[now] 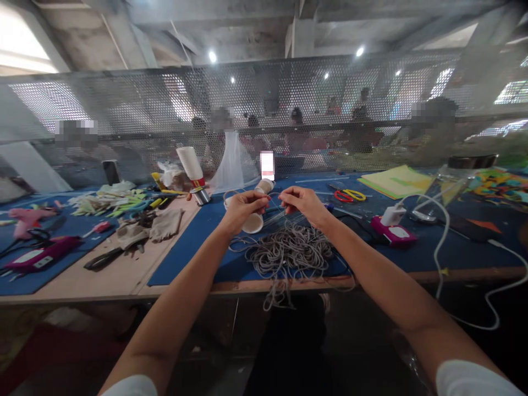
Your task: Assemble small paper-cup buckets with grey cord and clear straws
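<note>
My left hand and my right hand are raised over the blue table mat, close together with fingertips pinched. A thin grey cord runs between them, and both hands grip it. Just below lies a large tangled heap of grey cord, with some loops hanging over the table's front edge. Under my left hand is a pale round object, partly hidden, that looks like a paper cup. Beyond my fingers lies a beige roll-like piece.
Red and yellow scissors lie to the right, near a purple power strip with a white charger. Stacked paper cups, gloves and a pink glue gun are leftward. A perforated metal screen stands behind.
</note>
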The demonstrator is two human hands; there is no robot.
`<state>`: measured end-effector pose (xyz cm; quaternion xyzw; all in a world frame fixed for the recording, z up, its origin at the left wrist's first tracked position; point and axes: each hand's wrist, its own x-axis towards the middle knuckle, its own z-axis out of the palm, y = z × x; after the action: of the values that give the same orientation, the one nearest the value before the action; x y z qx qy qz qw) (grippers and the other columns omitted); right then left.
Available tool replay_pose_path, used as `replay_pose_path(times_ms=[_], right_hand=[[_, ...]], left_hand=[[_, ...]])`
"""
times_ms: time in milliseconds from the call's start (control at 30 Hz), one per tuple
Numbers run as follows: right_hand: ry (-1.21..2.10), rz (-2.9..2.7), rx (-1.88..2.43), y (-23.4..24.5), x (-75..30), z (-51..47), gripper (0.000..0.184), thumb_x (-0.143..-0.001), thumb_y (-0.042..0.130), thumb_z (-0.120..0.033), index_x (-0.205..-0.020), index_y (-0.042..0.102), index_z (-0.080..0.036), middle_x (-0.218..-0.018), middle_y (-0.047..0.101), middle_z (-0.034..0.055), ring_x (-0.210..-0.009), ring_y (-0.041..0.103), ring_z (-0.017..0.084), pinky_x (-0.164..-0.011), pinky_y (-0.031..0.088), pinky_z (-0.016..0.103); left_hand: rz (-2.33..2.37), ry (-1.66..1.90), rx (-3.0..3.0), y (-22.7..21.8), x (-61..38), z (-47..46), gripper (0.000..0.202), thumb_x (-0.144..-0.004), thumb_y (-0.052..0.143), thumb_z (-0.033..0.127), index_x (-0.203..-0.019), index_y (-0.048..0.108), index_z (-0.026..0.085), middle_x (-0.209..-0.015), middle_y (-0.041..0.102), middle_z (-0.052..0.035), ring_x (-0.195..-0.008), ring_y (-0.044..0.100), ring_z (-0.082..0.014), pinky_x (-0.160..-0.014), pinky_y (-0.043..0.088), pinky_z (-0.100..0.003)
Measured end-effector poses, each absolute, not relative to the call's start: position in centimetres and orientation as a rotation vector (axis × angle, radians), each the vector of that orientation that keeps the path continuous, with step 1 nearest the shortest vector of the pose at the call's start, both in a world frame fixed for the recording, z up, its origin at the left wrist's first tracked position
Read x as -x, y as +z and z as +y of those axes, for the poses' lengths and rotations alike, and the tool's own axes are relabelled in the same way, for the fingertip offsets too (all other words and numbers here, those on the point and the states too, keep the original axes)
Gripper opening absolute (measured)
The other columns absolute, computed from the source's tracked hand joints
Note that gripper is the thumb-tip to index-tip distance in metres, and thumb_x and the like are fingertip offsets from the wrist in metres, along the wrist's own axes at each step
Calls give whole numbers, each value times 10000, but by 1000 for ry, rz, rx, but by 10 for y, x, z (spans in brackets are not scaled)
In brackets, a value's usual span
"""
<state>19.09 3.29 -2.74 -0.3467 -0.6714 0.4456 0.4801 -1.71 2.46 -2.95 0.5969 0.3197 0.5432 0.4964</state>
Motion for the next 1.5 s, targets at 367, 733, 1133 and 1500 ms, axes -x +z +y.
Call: replay_pose_path(times_ms=[367, 733, 1133, 1500], right_hand=[[1078, -1631, 829, -31, -190, 35, 272, -796, 694, -457, -865, 668, -195, -737, 660, 17, -555, 582, 99, -574, 504, 271], [917, -1576, 829, -41, -190, 44, 222, -804, 671, -404, -801, 658, -182, -706, 651, 17, -552, 619, 111, -560, 524, 264], [1031, -1519, 850, -42, -187, 41, 205, -761, 698, -381, -769, 656, -180, -685, 648, 6, -530, 613, 103, -535, 516, 245], [1025, -1513, 858, -40, -187, 42, 204, -767, 689, -381, -784, 658, -180, -699, 656, 14, -537, 613, 103, -547, 525, 253]], left_hand=[[779, 1330, -1568, -33, 17, 26, 189, -786, 758, 316, -870, 761, 147, -734, 698, -42, -579, 554, -91, -574, 433, -200], [1251, 1295, -2173, -28, 73, -12, 563, -619, 841, 203, -1161, 690, 223, -1228, 661, -90, -1175, 563, -285, -1046, 400, -400], [1507, 717, -3000, -65, 72, 7, 701, -738, 671, 101, -1394, 472, 252, -1375, 532, -113, -1262, 463, -337, -1018, 422, -508], [1370, 486, -3039, -49, 70, 23, 697, -771, 547, 43, -1427, 443, 254, -1413, 526, -102, -1264, 487, -311, -995, 436, -460]])
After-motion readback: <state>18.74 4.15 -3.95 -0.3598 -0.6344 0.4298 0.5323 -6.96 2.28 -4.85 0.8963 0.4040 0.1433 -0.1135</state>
